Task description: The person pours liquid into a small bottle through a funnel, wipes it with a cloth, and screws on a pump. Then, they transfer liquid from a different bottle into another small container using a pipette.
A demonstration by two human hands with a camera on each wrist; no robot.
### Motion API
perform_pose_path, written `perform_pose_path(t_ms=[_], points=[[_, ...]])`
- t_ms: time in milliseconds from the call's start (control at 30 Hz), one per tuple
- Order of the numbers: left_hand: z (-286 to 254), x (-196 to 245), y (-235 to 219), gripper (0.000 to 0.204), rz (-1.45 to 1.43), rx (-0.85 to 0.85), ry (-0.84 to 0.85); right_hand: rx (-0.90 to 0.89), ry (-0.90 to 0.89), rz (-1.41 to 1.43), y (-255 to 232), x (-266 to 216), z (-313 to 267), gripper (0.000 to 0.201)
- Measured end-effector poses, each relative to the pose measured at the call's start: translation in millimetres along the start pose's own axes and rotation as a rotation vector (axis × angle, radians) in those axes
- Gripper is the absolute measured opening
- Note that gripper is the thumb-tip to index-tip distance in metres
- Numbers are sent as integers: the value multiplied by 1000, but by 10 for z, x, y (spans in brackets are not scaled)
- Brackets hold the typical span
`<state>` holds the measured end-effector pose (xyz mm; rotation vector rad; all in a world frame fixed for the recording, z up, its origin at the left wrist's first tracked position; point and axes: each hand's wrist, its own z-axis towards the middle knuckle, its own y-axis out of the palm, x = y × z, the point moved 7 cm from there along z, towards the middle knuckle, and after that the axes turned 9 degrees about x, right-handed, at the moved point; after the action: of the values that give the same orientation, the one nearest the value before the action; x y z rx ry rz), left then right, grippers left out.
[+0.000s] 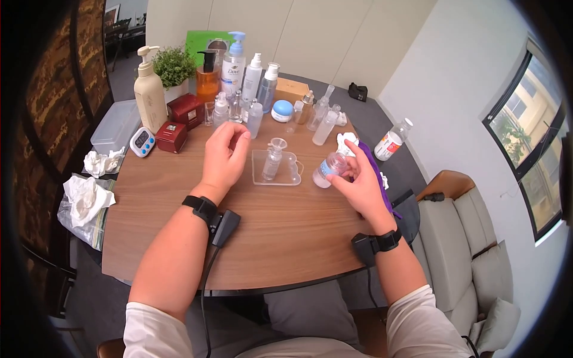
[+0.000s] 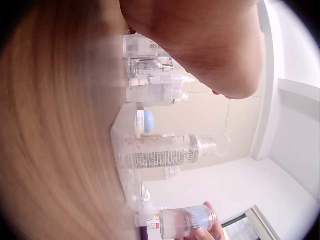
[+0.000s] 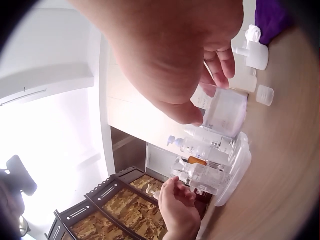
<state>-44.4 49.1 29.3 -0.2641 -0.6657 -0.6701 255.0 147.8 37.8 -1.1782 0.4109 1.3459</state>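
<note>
My right hand point(image 1: 364, 188) holds a clear jar-like bottle point(image 1: 326, 173) with a pale blue label between thumb and fingers, tilted, just right of a clear tray point(image 1: 258, 176). In that tray stands a small transparent bottle point(image 1: 271, 166) with a funnel point(image 1: 277, 144) at its mouth. My left hand point(image 1: 225, 154) hovers left of the tray, fingers loosely bent around nothing. The left wrist view shows the printed small bottle point(image 2: 162, 151) upright and the held bottle point(image 2: 187, 221) beyond it. In the right wrist view, thumb and fingers are on the held bottle point(image 3: 225, 111).
Pump bottles point(image 1: 233, 71), a potted plant point(image 1: 173, 67), red boxes point(image 1: 171, 137) and a blue-lidded jar point(image 1: 282, 111) line the table's back. A timer point(image 1: 142, 142) sits left. Purple cloth point(image 1: 373, 164) and a labelled bottle point(image 1: 392, 141) are at right; crumpled tissues point(image 1: 85, 198) lie far left.
</note>
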Motion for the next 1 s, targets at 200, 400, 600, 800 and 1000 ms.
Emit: perform_pose_path(t_ms=[200,400,600,800,1000], points=[[-4,-35,9,9,7,-15,-20,-36,85,220,-70,-191,-13,88],[-13,-68,26,10,16,-31,-40,93,99,268,-568,-199,-18,85],[-16,-78,30,9,0,-10,-56,200,107,-35,-1120,484,-24,85],[-32,-126,13,12,48,-25,-97,151,124,-278,-1188,850,-180,89],[-44,-209,40,12,-3,-22,-120,14,81,-174,-1218,754,-51,95]])
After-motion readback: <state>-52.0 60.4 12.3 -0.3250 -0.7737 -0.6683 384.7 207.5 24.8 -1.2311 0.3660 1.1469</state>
